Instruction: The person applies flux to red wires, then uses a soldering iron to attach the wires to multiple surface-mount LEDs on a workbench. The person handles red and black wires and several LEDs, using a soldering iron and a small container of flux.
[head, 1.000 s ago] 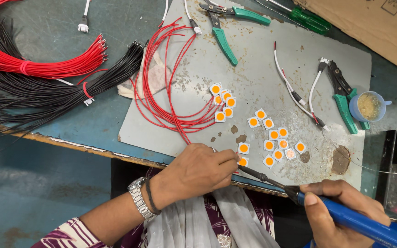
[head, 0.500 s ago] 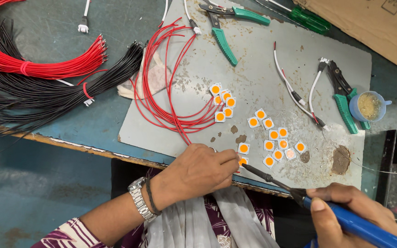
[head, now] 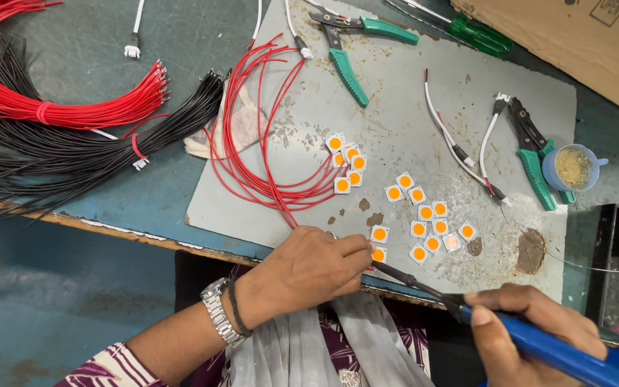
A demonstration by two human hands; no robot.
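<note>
Left hand pinches a red wire end beside an orange chip at the mat's 6 o'clock edge. Right hand, closed around a blue soldering iron, lies at 4 o'clock of the chip; the iron's long axis runs toward 10 o'clock, tip at the chip.

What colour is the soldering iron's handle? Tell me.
Blue; the soldering iron handle shows in the head view.
</note>
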